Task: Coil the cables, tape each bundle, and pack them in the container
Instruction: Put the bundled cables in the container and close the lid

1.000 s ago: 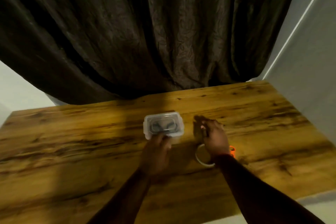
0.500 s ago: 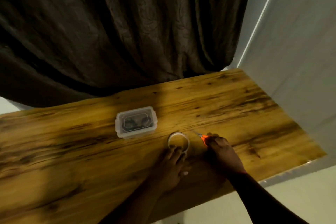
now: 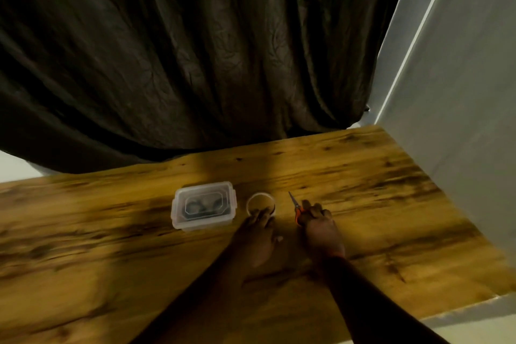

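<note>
Hands of a person rest on a wooden tabletop (image 3: 377,184) in dim, warm light, seen from a head-worn camera looking down. The left hand (image 3: 258,234) lies flat with its fingers spread loosely, their tips touching the near rim of a roll of tape (image 3: 261,202) that lies flat on the wood. The right hand (image 3: 321,229) is closed around the orange handles of a small pair of scissors (image 3: 296,205), whose blades point away from the person and lie low over the surface just right of the roll. A clear plastic container (image 3: 203,208) with its lid clipped on stands just left of the tape, apart from both hands; dark coiled cables (image 3: 202,205) show dimly through the lid, though the blur hides how they are bound. A dark crinkled curtain (image 3: 181,50) hangs behind the far edge of the tabletop, and a pale wall (image 3: 460,78) rises along its right side.
</note>
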Action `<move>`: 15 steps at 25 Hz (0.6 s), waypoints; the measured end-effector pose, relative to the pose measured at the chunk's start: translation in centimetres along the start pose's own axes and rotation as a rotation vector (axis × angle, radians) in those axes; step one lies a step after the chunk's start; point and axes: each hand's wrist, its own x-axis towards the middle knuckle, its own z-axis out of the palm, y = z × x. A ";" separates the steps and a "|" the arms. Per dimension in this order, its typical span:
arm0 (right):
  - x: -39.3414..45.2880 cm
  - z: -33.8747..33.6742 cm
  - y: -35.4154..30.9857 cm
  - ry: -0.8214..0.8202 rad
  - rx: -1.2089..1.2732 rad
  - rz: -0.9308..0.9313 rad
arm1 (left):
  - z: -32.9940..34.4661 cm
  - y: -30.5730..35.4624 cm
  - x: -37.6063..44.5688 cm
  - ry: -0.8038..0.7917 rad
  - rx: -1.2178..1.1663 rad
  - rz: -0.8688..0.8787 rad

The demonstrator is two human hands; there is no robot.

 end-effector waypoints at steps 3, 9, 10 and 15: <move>1.7 0.2 -0.5 -0.017 -0.012 0.010 | -0.2 -0.3 1.0 -0.041 0.033 -0.007; 2.5 -1.2 -1.3 0.020 0.047 0.040 | -1.1 -0.1 1.3 -0.113 0.003 -0.060; 2.3 -1.4 -1.5 0.041 0.047 0.042 | -1.4 0.0 1.2 -0.101 0.001 -0.064; 0.8 -2.5 -2.4 0.107 0.050 0.122 | -2.0 -0.2 -0.3 0.008 -0.002 -0.039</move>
